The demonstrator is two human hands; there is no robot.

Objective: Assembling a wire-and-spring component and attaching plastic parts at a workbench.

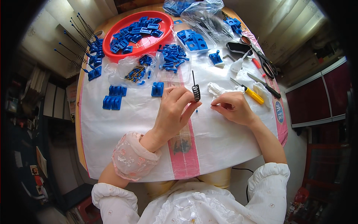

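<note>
**Black coil spring pinched over the white sheet**

Black and tightly wound, the coil spring (195, 92) with its straight wire tail pointing up is what I see first in the head view. My left hand (172, 112) has it pinched between thumb and fingertips, held just above the white woven sheet (123, 127) that covers the round table. My right hand (234, 107) sits just beside it to the right, fingers curled in narrow; it seems to pinch something very small at its tips, but I cannot tell what. A crumpled white tissue (218, 89) lies touching that hand's far side.

Farther back I see a red round tray (112, 33) holding blue plastic clips, and to its right a clear tray (203, 31) with more blue parts. A loose heap of small blue pieces (172, 53) lies between them and my hands. Flat blue blocks (115, 96) rest on the sheet to the left, with one blue block (157, 89) just beyond my left fingers. A row of finished blue pieces with long wire stems (84, 41) lines the table's left edge. To the right lie a yellow-handled screwdriver (250, 92), a black-handled knife (265, 86) and scissors (265, 63).
</note>
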